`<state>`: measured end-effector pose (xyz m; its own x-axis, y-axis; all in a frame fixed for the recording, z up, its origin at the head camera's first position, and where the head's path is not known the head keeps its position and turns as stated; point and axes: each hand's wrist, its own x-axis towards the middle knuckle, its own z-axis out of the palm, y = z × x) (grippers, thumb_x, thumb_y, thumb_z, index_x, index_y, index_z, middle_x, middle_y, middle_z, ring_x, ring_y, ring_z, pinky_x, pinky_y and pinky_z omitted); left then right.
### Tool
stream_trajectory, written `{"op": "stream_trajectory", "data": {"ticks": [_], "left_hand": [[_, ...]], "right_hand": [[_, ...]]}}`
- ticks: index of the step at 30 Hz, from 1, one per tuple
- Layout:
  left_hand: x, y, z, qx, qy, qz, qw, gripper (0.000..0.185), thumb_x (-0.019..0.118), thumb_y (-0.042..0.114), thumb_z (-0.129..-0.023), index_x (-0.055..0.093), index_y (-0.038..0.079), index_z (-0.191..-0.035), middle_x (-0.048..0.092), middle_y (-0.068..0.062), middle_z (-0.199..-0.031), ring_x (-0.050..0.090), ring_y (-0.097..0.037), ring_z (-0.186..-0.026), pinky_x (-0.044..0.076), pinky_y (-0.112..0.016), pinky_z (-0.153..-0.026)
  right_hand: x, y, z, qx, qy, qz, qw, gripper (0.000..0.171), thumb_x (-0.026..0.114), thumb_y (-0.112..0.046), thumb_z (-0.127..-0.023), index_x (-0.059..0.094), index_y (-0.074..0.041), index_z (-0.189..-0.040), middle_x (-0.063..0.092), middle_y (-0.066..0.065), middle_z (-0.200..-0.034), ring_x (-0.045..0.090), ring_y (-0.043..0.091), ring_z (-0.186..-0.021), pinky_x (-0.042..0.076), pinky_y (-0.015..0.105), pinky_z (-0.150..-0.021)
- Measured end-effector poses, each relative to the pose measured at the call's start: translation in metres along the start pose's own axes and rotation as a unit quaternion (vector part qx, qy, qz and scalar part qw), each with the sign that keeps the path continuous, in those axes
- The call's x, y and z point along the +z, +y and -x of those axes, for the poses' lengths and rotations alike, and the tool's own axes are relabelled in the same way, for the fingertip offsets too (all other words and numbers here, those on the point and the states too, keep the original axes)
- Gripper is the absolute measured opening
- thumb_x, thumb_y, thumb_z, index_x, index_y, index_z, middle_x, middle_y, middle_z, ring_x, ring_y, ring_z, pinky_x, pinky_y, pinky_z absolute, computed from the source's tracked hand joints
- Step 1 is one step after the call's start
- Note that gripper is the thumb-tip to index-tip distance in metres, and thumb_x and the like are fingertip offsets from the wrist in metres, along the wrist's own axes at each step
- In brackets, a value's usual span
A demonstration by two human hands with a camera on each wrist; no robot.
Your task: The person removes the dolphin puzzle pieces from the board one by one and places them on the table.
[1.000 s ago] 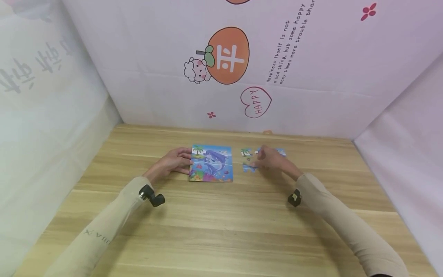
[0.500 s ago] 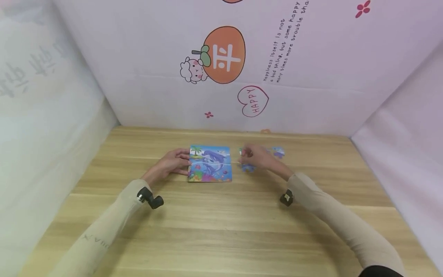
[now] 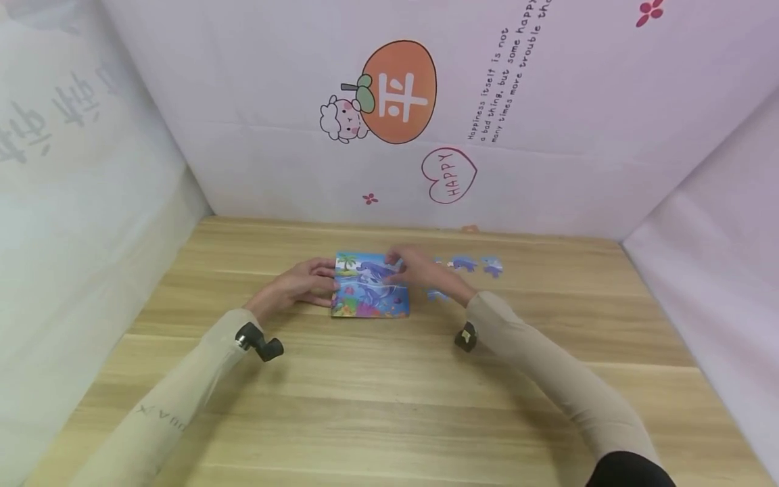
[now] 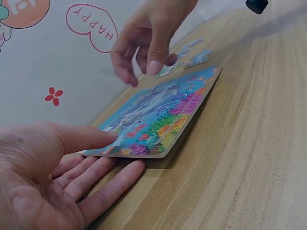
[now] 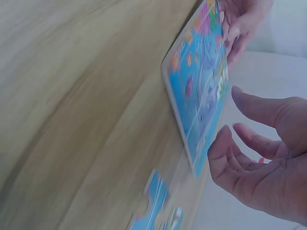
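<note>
A square dolphin picture puzzle board (image 3: 368,297) lies on the wooden table. My left hand (image 3: 297,283) holds its left edge, the thumb on top and the other fingers at and below the rim in the left wrist view. Over the board's upper right part hovers my right hand (image 3: 420,266). Its thumb and bent fingers stand apart in the right wrist view (image 5: 261,153), with nothing seen between them. Loose jigsaw pieces, among them a dolphin piece (image 3: 464,264) and a blue piece (image 5: 156,199), lie right of the board; my right hand and wrist partly hide some.
A printed white cloth wall (image 3: 274,169) rises behind the table's far edge, with more cloth at both sides. Another jigsaw piece (image 3: 492,266) lies furthest right. The wooden table top (image 3: 365,392) stretches toward me. Each wrist carries a small black device (image 3: 260,341).
My right hand has moved left from the loose jigsaw pieces to above the puzzle board, uncovering some of the pieces. The left hand stays at the board's left edge.
</note>
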<state>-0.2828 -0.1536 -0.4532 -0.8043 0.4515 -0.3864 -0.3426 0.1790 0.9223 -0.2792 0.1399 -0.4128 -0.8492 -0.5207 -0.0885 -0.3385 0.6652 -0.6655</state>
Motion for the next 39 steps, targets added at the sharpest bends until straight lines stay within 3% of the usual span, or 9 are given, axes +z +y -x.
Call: {"op": "stream_trajectory", "data": {"ticks": [7, 14, 23, 27, 31, 39], "left_hand": [[0.001, -0.004, 0.001, 0.019, -0.015, -0.010, 0.9997, 0.077, 0.068, -0.002, -0.097, 0.026, 0.000, -0.161, 0.034, -0.026, -0.156, 0.067, -0.025, -0.107, 0.067, -0.039, -0.091], [0.004, -0.006, 0.003, 0.020, -0.007, -0.015, 0.9997, 0.076, 0.066, -0.006, -0.097, 0.025, -0.001, -0.161, 0.034, -0.027, -0.154, 0.066, -0.025, -0.106, 0.067, -0.039, -0.090], [0.005, -0.005, 0.002, 0.026, -0.003, -0.020, 0.9995, 0.076, 0.064, -0.009, -0.098, 0.023, -0.001, -0.161, 0.034, -0.026, -0.151, 0.066, -0.024, -0.103, 0.067, -0.038, -0.089], [0.005, -0.005, 0.003, 0.022, 0.007, -0.026, 0.9994, 0.076, 0.064, -0.010, -0.097, 0.024, 0.000, -0.161, 0.036, -0.024, -0.149, 0.066, -0.023, -0.102, 0.068, -0.036, -0.087], [0.006, -0.005, 0.003, 0.024, 0.013, -0.034, 0.9990, 0.077, 0.065, -0.008, -0.097, 0.026, 0.001, -0.161, 0.039, -0.024, -0.149, 0.064, -0.022, -0.104, 0.068, -0.035, -0.086], [0.007, -0.005, 0.000, 0.023, 0.022, -0.038, 0.9988, 0.077, 0.067, -0.007, -0.096, 0.027, 0.000, -0.161, 0.040, -0.024, -0.150, 0.064, -0.022, -0.104, 0.068, -0.033, -0.083]], "right_hand": [[0.019, -0.011, -0.015, 0.002, -0.011, -0.005, 1.000, 0.053, 0.080, -0.013, -0.093, 0.055, 0.006, -0.135, 0.060, 0.026, -0.132, 0.063, 0.038, -0.117, 0.061, 0.042, -0.101], [0.040, -0.011, -0.019, 0.046, -0.017, -0.008, 0.999, 0.056, 0.082, -0.018, -0.092, 0.054, 0.001, -0.137, 0.052, 0.023, -0.134, 0.052, 0.033, -0.121, 0.055, 0.045, -0.105], [0.041, -0.016, -0.024, 0.071, -0.009, -0.016, 0.997, 0.062, 0.085, -0.017, -0.089, 0.051, 0.002, -0.137, 0.061, 0.027, -0.133, 0.061, 0.039, -0.123, 0.059, 0.047, -0.105], [0.039, -0.016, -0.028, 0.074, -0.021, -0.011, 0.997, 0.061, 0.087, -0.020, -0.087, 0.052, 0.000, -0.132, 0.061, 0.019, -0.119, 0.061, 0.029, -0.106, 0.060, 0.036, -0.092], [0.038, -0.014, -0.031, 0.076, -0.019, -0.015, 0.997, 0.058, 0.088, -0.018, -0.086, 0.048, -0.002, -0.125, 0.046, 0.009, -0.102, 0.046, 0.021, -0.090, 0.047, 0.027, -0.075], [0.037, -0.015, -0.028, 0.078, -0.019, -0.040, 0.996, 0.059, 0.086, -0.015, -0.088, 0.043, -0.002, -0.125, 0.041, 0.006, -0.096, 0.042, 0.020, -0.086, 0.040, 0.027, -0.071]]}}
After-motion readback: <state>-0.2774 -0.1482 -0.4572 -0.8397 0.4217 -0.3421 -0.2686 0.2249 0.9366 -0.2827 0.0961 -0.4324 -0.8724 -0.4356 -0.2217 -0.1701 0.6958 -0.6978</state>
